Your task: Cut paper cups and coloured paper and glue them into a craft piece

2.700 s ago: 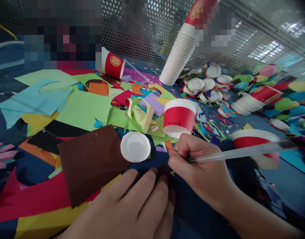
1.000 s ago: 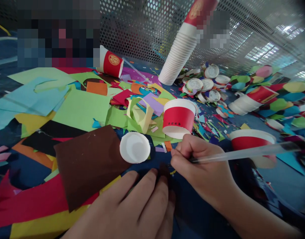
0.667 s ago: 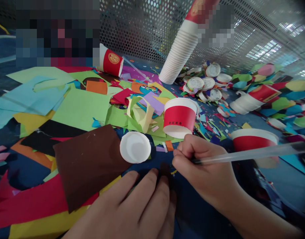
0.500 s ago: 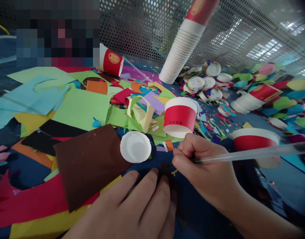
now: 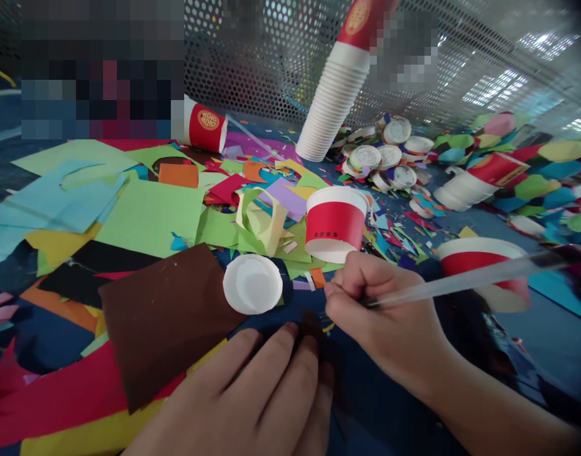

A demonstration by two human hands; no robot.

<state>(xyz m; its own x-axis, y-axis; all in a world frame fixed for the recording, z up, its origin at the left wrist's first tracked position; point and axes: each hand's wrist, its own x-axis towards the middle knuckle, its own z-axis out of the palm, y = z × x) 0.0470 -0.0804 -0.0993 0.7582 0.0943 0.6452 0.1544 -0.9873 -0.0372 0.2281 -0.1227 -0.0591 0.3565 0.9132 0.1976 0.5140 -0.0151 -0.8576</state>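
Observation:
My right hand (image 5: pixel 380 316) pinches a pen (image 5: pixel 442 285) with a clear barrel, its tip end low over the dark blue surface. My left hand (image 5: pixel 252 392) lies flat beside it, palm down with fingers stretched out. What is under the left palm is hidden. Just beyond my left fingers sits a small white paper disc with a raised rim (image 5: pixel 252 285), partly over a brown sheet (image 5: pixel 162 323). A red and white paper cup (image 5: pixel 335 221) stands just past my right knuckles. To the right of that hand is another red and white cup (image 5: pixel 485 272).
A tall leaning stack of paper cups (image 5: pixel 335 95) rises at the back before a perforated metal panel (image 5: pixel 252 63). Coloured paper sheets (image 5: pixel 148 215) and scraps cover the left and middle. Several cut cup bottoms (image 5: pixel 366 157) lie in a heap at the back right.
The view has shifted slightly, and most things sit a little further left. The pen's rear end has swung a little. Both hands keep almost the same pose.

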